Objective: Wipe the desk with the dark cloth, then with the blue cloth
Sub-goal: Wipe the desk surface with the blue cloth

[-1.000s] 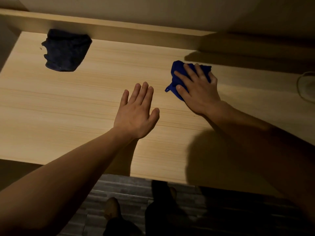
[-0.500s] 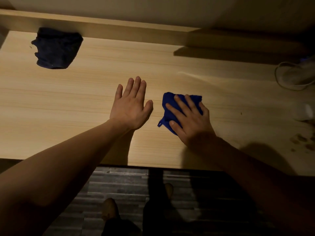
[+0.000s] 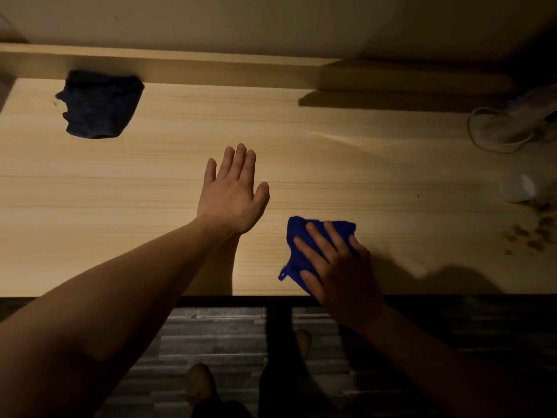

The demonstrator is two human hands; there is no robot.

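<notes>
Fingers (image 3: 313, 251) flat on bunched blue cloth (image 3: 297, 229)

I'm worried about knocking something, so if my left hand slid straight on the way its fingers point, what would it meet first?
Probably the raised back board, after bare desk; the left hand points straight at it. The dark cloth lies well off to the left of that line.

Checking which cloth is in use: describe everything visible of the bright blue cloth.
The bright blue cloth of soft-looking fabric lies bunched on the pale wooden desk near its front edge, right of centre. A small loop sticks out at its lower left corner. The right hand presses on it with spread fingers, hiding much of it.
</notes>
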